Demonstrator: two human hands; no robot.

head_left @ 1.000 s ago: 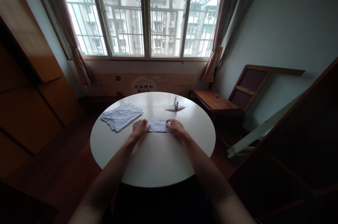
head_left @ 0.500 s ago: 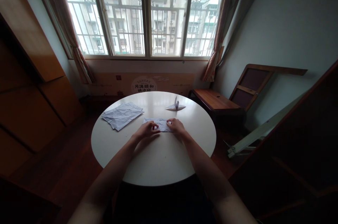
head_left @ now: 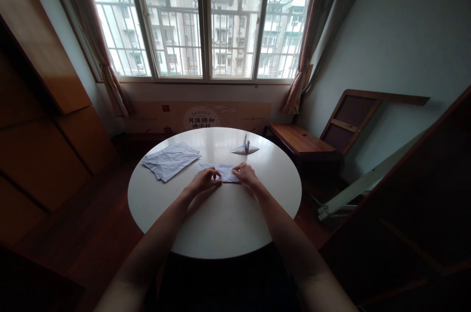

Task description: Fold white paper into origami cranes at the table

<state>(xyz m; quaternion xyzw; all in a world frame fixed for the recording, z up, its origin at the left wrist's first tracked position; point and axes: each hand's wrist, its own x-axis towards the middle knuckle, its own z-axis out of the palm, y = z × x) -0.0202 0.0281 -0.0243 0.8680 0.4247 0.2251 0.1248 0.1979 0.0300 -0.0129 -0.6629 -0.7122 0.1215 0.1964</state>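
Observation:
A folded sheet of creased paper [head_left: 226, 173] lies at the middle of the round white table [head_left: 217, 223]. My left hand [head_left: 204, 178] grips its left side, thumb and fingers curled in toward each other. On the right side, my right hand [head_left: 246, 174] pinches the sheet, with its fingertips on the upper surface. Both hands hide parts of the paper's ends. Behind my right hand stands a folded paper crane [head_left: 246, 147], its wings spread. A stack of crumpled paper sheets [head_left: 171, 160] rests to the left of my left hand.
Beyond the table is a barred window [head_left: 206, 22] with tied curtains. A low wooden bench [head_left: 300, 138] stands at the right rear, and a brown-panelled wooden frame [head_left: 344, 118] leans by the wall. Wooden cabinets [head_left: 79, 145] line the left.
Both hands stay at the folded paper with almost the same grip. My left hand has shifted very slightly, and a bit more paper shows beyond it on the left.

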